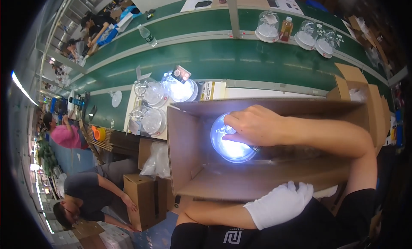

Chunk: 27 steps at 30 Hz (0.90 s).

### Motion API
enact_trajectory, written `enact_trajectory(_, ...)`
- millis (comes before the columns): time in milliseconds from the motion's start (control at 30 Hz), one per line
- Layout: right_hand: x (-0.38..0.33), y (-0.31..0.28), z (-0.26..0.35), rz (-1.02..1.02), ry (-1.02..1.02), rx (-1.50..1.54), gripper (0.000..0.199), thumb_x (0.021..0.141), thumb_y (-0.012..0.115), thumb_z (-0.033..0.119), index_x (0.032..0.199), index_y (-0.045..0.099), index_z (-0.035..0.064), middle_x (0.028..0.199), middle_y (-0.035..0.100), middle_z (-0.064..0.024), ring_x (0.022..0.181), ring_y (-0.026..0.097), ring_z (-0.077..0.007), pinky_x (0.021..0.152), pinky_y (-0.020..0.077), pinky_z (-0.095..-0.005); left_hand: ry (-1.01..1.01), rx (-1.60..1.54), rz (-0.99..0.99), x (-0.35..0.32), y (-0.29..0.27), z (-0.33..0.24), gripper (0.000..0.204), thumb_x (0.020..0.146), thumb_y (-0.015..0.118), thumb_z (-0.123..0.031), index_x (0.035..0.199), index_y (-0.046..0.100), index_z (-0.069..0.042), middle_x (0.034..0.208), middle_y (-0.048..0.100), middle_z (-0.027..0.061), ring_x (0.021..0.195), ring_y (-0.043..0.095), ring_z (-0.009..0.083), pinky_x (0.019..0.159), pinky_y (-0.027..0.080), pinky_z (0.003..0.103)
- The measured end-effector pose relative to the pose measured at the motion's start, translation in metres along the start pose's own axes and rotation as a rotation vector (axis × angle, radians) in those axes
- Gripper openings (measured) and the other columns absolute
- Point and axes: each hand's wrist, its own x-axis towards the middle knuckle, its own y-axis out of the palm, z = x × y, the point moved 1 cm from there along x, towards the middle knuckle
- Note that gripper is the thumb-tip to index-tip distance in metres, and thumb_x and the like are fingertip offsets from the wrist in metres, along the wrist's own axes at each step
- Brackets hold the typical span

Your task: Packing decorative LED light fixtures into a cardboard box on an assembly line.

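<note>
A large open cardboard box (189, 146) lies in front of me with its mouth toward me. Inside it sits a round glass dome lamp (229, 146) that glows bright white. My bare right hand (251, 126) reaches in from the right and grips the top of this dome with curled fingers. In a white glove, my left hand (281, 204) lies on the box's near flap with its fingers loosely apart and nothing in them.
Three more glass domes (153, 120) stand left of the box on a white sheet, one of them lit (181, 90). Behind runs a green conveyor (240, 60) with domes (268, 27), an orange bottle (286, 29) and a water bottle (147, 35). Other cartons (143, 197) and seated people (86, 193) are at the left.
</note>
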Motion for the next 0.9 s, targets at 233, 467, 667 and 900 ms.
enact_trajectory(233, 0.015, 0.052, -0.031, -0.155, 0.114, 0.193, 0.038, 0.093, 0.066, 0.036, 0.087, 0.057, -0.0010, 0.081, 0.066, -0.0208, 0.066, 0.066, -0.0408, 0.060, 0.0542, -0.0470, 0.040, -0.282, 0.066, 0.013, -0.002, 0.027, 0.045, 0.083, 0.058, -0.013, 0.118, 0.053, 0.013, 0.096, 0.061, 0.0212, 0.076, 0.066, 0.0283, 0.066, 0.059, 0.032)
enact_trajectory(467, 0.018, 0.082, -0.042, -0.102, 0.139, 0.235, 0.033, 0.092, 0.066, 0.034, 0.093, 0.056, 0.0018, 0.073, 0.065, -0.0192, 0.062, 0.065, -0.0393, 0.056, 0.0540, -0.0474, -0.004, -0.346, 0.077, 0.019, -0.003, 0.043, 0.050, 0.080, 0.060, -0.014, 0.119, 0.050, 0.015, 0.095, 0.060, 0.0220, 0.071, 0.064, 0.0255, 0.060, 0.055, 0.030)
enact_trajectory(667, 0.000, 0.097, -0.030, -0.098, 0.161, 0.192, 0.035, 0.091, 0.067, 0.034, 0.090, 0.055, 0.0018, 0.069, 0.064, -0.0198, 0.061, 0.065, -0.0398, 0.055, 0.0532, -0.0482, -0.032, -0.255, -0.119, 0.004, 0.007, 0.023, 0.040, 0.080, 0.060, -0.014, 0.110, 0.052, 0.012, 0.087, 0.058, 0.0170, 0.071, 0.062, 0.0230, 0.061, 0.055, 0.030)
enact_trajectory(900, 0.017, 0.130, -0.018, -0.049, 0.092, 0.055, 0.035, 0.092, 0.063, 0.035, 0.098, 0.058, 0.0013, 0.082, 0.067, -0.0196, 0.066, 0.067, -0.0378, 0.059, 0.0543, -0.0480, 0.013, -0.305, 0.036, 0.003, 0.005, 0.020, 0.028, 0.080, 0.058, -0.013, 0.100, 0.054, 0.007, 0.081, 0.058, 0.0120, 0.073, 0.063, 0.0210, 0.064, 0.055, 0.028)
